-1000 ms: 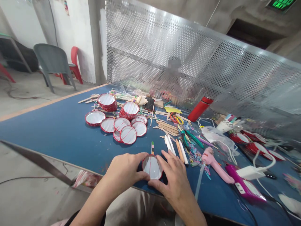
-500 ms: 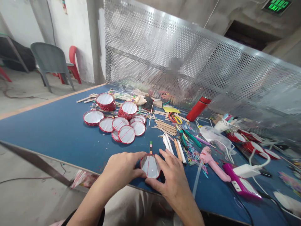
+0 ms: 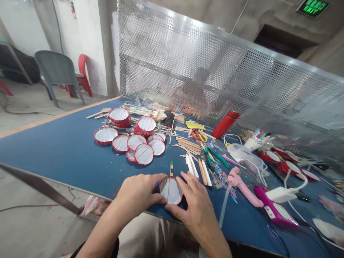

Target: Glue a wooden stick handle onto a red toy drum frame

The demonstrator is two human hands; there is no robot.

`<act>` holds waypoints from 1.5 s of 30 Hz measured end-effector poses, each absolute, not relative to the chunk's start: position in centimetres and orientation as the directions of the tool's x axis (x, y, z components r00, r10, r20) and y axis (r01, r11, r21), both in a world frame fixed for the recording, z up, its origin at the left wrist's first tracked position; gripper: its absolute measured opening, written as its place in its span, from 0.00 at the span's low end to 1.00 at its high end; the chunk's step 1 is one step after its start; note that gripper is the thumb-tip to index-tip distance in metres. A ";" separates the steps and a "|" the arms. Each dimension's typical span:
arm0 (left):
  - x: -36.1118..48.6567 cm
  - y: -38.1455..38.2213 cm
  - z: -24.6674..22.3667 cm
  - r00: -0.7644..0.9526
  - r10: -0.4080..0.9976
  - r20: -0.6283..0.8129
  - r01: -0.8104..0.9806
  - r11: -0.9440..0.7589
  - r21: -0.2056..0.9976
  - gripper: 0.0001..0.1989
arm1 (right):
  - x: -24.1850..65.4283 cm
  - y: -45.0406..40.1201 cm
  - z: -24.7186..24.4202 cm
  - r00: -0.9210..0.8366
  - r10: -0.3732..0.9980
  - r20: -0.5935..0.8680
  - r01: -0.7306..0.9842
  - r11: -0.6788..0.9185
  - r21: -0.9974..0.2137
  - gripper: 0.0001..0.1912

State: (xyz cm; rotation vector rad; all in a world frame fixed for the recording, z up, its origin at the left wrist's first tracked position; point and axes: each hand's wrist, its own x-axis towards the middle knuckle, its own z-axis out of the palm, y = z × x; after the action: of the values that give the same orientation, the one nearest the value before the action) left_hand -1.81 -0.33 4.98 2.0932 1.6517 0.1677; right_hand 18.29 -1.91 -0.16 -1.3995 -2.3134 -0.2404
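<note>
At the near edge of the table (image 3: 53,143), our left hand (image 3: 137,193) and right hand (image 3: 196,206) clasp a red-rimmed disc (image 3: 171,190), fingers (image 3: 186,180) curled on its rim; a slip could drop it.

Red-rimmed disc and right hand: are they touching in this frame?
Touching. The head view shows the fingers of the right hand resting on the rim of the red-rimmed disc, with no gap between them.

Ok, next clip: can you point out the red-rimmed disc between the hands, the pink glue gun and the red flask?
Red-rimmed disc (image 3: 171,191), head view, on its white face.
Pink glue gun (image 3: 244,189), head view, on its body.
Red flask (image 3: 222,126), head view, on its side.
</note>
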 end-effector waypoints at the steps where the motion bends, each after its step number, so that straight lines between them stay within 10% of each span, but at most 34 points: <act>1: -1.8 -0.3 5.0 0.267 0.944 -0.194 0.889 -0.163 0.427 0.25 | 18.3 -1.9 -0.2 -0.401 0.802 0.443 0.877 0.476 -0.069 0.34; 15: -2.1 -0.4 4.8 0.305 0.936 -0.173 0.886 -0.212 0.413 0.25 | 18.1 -2.1 -0.7 -0.360 0.817 0.451 0.883 0.454 -0.116 0.34; 22: -3.6 -0.4 4.0 0.387 0.911 -0.144 0.798 -0.252 0.548 0.37 | 18.6 -2.3 -1.0 -0.305 0.828 0.471 0.864 0.449 -0.229 0.56; 27: -5.8 -0.2 2.4 0.496 0.858 -0.136 0.407 -0.091 0.909 0.36 | 19.3 -3.2 -0.4 -0.157 0.892 0.424 0.725 0.396 -0.564 0.40; 32: -6.7 -0.2 1.6 0.589 0.799 -0.122 0.302 -0.078 0.950 0.32 | 20.6 -2.9 3.9 0.094 0.944 0.317 0.515 0.227 -0.827 0.24; 45: -6.2 -0.3 1.1 0.595 0.804 0.025 0.387 -0.314 0.867 0.24 | 31.7 18.6 11.9 0.545 0.774 0.322 0.505 0.004 -0.863 0.18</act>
State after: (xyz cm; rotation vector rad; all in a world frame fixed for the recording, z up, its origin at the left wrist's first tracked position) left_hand -6.23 -0.27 1.10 1.9244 0.9523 0.5838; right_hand 31.70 18.61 11.87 -1.6523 -1.0949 0.2968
